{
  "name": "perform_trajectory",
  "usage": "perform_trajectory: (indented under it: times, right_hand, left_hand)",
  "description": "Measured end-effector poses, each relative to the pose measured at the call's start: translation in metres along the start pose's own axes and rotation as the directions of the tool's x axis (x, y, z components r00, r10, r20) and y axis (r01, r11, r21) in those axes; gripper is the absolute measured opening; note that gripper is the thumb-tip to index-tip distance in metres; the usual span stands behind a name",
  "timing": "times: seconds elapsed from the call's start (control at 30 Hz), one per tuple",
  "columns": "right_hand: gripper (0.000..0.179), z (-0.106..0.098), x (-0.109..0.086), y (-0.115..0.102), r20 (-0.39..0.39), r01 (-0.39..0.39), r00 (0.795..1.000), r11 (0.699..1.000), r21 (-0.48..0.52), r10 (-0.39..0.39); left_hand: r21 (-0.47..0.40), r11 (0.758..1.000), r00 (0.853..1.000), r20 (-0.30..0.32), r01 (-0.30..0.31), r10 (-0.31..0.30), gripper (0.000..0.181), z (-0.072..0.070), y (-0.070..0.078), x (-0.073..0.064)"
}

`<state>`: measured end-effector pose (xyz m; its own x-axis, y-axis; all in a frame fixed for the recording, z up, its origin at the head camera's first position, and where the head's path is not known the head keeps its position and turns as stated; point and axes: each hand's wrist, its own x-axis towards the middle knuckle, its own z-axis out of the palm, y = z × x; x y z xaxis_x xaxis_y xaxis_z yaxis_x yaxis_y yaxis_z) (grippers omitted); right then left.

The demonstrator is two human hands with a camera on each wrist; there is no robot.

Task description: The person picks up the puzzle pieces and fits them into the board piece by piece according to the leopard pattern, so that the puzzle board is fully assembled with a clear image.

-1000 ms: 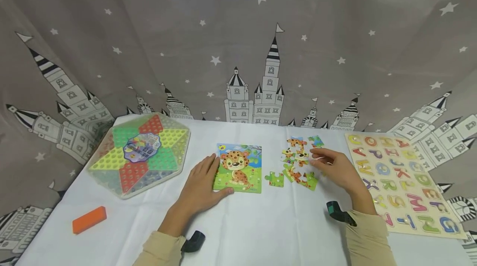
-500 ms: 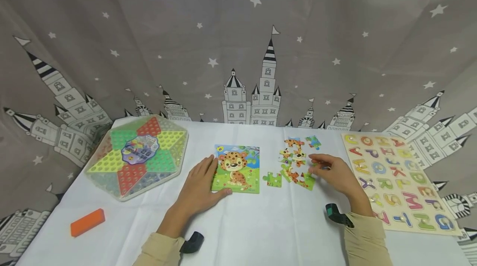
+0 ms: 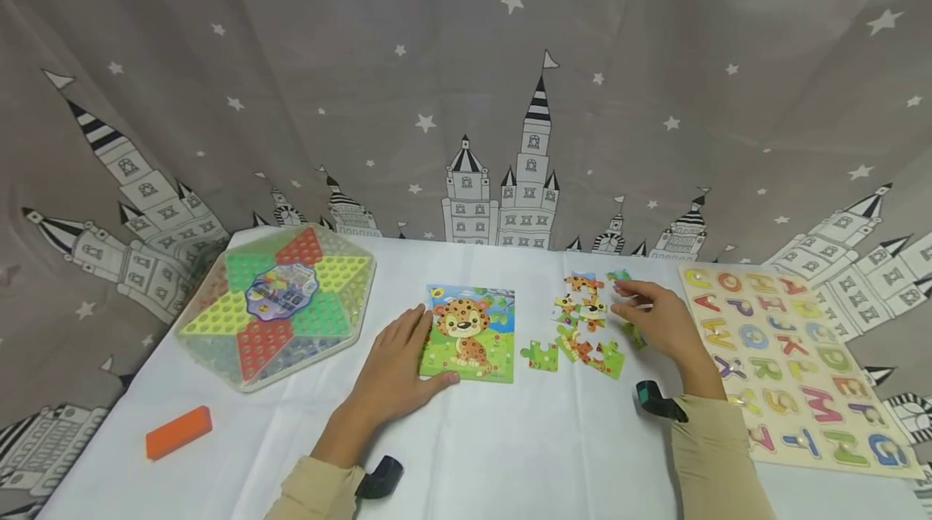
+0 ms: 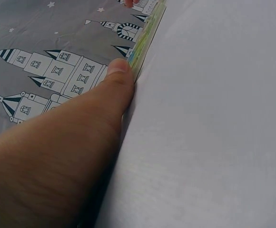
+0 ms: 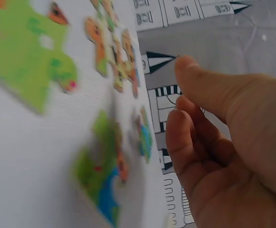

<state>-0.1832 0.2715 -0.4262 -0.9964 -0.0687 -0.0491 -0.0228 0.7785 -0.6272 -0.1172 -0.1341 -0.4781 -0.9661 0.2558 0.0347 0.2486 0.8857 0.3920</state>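
My left hand (image 3: 393, 362) lies beside a square leopard picture puzzle board (image 3: 469, 334). Its fingers run along the board's left edge, and the thumb touches the near edge, as the left wrist view also shows. My right hand (image 3: 658, 326) hovers over loose jigsaw pieces (image 3: 582, 318), fingers loosely bent. Nothing sits between thumb and fingertips in the right wrist view. Under that hand lies a green and blue piece (image 5: 97, 171), partly hidden in the head view. Another blue-green piece (image 3: 618, 274) is near the fingertips. A green corner piece (image 3: 540, 357) lies nearest the board.
A hexagonal Chinese checkers board (image 3: 277, 306) lies at the left, with an orange block (image 3: 178, 432) in front of it. At the right is a wooden alphabet board (image 3: 794, 374). A grey castle-print curtain (image 3: 466, 99) hangs behind the white table (image 3: 510, 447).
My right hand has shifted slightly toward the back of the table, uncovering part of the green and blue piece and partly covering the far blue-green one. The left hand stays by the board.
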Motion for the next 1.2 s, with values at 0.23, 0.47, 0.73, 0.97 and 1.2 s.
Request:
perform_trajectory:
  times: [0.23,0.47,0.73,0.97,1.2]
  right_hand:
    - [0.051,-0.017,0.005,0.01,0.001,-0.061,0.998,0.998,-0.018,0.061]
    - [0.065,-0.018,-0.03,0.024,0.047,-0.138,0.988,0.985,-0.107,0.144]
    - [0.067,-0.007,-0.041,0.02,0.011,-0.173,0.984,0.97,-0.169,0.178]
    - [0.053,0.011,-0.031,0.008,-0.026,-0.129,0.992,0.987,-0.1,0.127]
    - [0.051,0.024,-0.02,0.0,-0.045,-0.08,0.996,0.994,-0.072,0.077]
  left_hand:
    - [-0.005,1.0,1.0,-0.007,-0.011,0.011,0.106,-0.001,0.002,0.001]
    - [-0.001,1.0,0.999,-0.025,-0.022,0.022,0.105,-0.002,0.003,0.002]
    - [-0.01,1.0,1.0,-0.021,-0.003,0.003,0.106,0.001,0.001,0.0]
    - [-0.006,1.0,1.0,-0.023,-0.005,0.005,0.105,0.001,0.001,-0.001]
    - [-0.012,1.0,1.0,-0.02,-0.002,0.001,0.106,0.001,0.0,-0.001]
